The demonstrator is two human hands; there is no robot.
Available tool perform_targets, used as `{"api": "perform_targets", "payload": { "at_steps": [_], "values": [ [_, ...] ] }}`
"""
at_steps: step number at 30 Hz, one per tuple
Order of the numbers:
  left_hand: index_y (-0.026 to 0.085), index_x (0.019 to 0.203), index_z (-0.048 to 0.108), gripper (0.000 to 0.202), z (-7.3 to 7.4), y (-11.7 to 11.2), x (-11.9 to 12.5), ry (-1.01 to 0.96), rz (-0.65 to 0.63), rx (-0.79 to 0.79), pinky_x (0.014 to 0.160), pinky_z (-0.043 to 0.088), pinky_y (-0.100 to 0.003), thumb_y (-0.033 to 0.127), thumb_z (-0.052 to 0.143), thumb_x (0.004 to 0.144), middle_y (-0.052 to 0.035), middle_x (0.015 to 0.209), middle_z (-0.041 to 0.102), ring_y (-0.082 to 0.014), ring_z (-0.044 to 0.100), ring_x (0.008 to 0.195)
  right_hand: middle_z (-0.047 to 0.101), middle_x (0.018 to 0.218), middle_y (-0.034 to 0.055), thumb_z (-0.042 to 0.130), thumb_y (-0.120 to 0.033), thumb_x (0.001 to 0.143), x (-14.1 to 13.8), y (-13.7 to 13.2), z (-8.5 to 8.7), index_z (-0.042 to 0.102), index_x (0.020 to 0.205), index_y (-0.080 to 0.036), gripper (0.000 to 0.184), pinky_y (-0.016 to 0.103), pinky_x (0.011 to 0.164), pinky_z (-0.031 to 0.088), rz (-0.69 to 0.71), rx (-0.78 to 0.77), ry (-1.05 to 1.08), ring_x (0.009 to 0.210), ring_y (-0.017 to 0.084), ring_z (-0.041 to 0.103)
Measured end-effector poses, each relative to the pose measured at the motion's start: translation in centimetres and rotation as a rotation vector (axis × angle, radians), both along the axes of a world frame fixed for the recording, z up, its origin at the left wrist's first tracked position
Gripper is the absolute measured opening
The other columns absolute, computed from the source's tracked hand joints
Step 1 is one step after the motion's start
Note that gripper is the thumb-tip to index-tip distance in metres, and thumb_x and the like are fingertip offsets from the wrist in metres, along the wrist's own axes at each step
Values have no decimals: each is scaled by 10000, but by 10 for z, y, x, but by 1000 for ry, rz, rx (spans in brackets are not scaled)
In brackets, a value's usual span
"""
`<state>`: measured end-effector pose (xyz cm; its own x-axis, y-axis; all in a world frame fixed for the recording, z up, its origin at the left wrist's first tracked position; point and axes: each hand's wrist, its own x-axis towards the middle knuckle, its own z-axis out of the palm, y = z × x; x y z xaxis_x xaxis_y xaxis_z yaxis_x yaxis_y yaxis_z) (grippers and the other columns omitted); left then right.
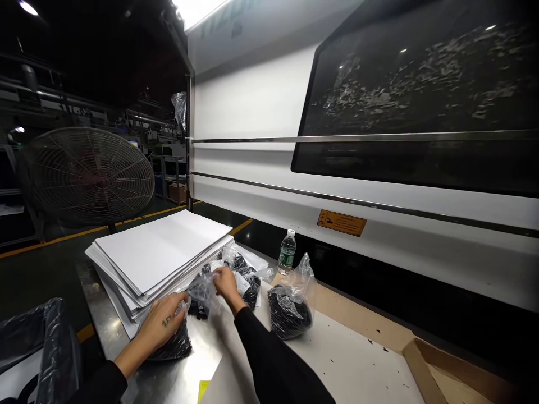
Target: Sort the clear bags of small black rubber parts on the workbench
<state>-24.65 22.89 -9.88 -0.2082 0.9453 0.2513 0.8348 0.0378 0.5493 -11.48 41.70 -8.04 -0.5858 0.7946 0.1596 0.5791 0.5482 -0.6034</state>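
Observation:
My left hand [162,322] is closed on the gathered top of a clear plastic bag of small black parts [174,345] on the metal table. Its fingertips are partly hidden by the plastic. Just to the right, my right hand [226,283] pinches the clear plastic of another bag [200,296], which also has black pieces in it. More bags of black parts [251,289], one with a white label, lie just behind and beside my right hand. A fuller, upright bag of black parts [289,311] stands apart to the right, untouched.
A stack of white sheets [164,252] lies behind my left hand. A water bottle [287,252] stands at the back edge. Black bits are scattered on the pale sheet [337,359], with a cardboard tray [421,359] at right. A lined bin [59,348] and a fan [92,177] are left.

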Motion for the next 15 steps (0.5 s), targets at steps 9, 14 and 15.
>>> {"api": "perform_targets", "payload": {
  "at_steps": [9, 14, 15],
  "values": [
    [236, 1483, 192, 853, 25, 40, 26, -161, 180, -8, 1070, 294, -666, 429, 664, 800, -157, 1414, 446, -381, 424, 1291, 632, 819, -3, 592, -349, 958, -20, 31, 76, 595, 1095, -135, 254, 214, 501, 516, -3, -66, 125, 559, 86, 576],
    [226, 1383, 410, 619, 46, 96, 31, -148, 179, 138, 1041, 377, -607, 383, 651, 835, -116, 1319, 539, -331, 485, 1237, 649, 902, 18, 650, -301, 919, -17, 33, 76, 629, 1045, -141, 205, 290, 643, 568, 97, -23, 99, 718, 135, 628],
    [209, 1323, 479, 500, 49, 102, 27, -164, 167, 166, 1005, 426, -565, 371, 612, 869, -99, 1226, 596, -294, 545, 1159, 650, 934, 26, 659, -296, 911, -12, 34, 76, 631, 1051, -142, 209, 317, 688, 574, 111, -15, 102, 769, 151, 636]
  ]
}}
